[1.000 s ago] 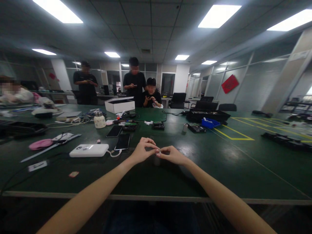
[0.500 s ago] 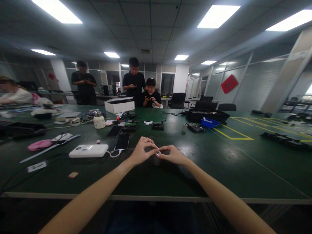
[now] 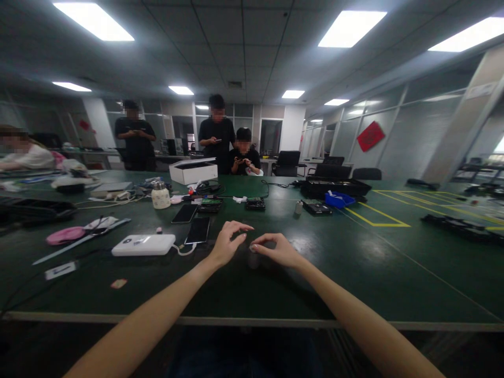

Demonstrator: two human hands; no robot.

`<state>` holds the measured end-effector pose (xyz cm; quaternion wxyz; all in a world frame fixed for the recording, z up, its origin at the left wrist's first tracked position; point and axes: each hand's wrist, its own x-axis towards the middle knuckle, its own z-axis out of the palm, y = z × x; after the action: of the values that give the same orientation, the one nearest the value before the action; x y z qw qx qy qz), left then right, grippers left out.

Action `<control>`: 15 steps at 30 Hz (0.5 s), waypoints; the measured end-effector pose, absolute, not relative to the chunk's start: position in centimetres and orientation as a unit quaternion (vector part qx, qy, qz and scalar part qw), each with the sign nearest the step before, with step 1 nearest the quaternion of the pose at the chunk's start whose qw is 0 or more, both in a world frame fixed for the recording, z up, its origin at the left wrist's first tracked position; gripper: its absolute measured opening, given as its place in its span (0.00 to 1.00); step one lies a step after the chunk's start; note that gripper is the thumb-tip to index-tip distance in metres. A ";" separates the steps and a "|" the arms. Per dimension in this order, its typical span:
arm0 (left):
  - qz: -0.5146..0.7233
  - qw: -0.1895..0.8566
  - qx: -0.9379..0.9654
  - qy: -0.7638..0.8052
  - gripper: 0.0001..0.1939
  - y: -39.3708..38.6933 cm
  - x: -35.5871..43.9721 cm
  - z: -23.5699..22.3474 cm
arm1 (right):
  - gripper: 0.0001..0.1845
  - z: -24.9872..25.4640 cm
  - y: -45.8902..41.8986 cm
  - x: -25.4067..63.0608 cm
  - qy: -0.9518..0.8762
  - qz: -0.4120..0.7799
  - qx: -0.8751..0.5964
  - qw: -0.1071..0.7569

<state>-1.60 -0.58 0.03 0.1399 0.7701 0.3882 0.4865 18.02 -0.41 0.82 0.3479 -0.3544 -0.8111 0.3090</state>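
One small object (image 3: 252, 248) sits pinched in the right hand (image 3: 280, 250), I see remotely; the left hand (image 3: 226, 245), partly spread, holds nothing.

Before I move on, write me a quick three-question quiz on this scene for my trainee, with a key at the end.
1. Multiple choice: the right hand is
A) spread flat
B) pinching a small object
C) clenched in a fist

2. True or false: the blue tray lies farther from the person than the white power bank.

3. Fill in: the left hand is ____, with nothing between its thumb and fingers.

Key: 1. B; 2. True; 3. open
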 end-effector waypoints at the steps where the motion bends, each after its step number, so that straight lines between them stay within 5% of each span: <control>1: 0.495 0.133 0.761 0.399 0.13 -0.4 -1.7 -0.1 | 0.17 0.8 -0.5 18.0 -0.811 0.302 -0.357 0.352; 11: 0.448 0.050 0.755 0.475 0.17 0.5 -1.9 -1.0 | 0.13 0.3 2.0 18.7 -0.788 0.177 -0.387 0.445; 15: 0.422 0.035 0.759 0.494 0.18 0.8 -2.0 -1.2 | 0.13 -0.9 3.9 20.6 -0.779 0.096 -0.512 0.348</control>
<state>-1.95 0.79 -1.18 0.0353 0.7593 0.4940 0.4221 20.57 3.86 -0.86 0.3484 -0.5122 -0.7792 0.0959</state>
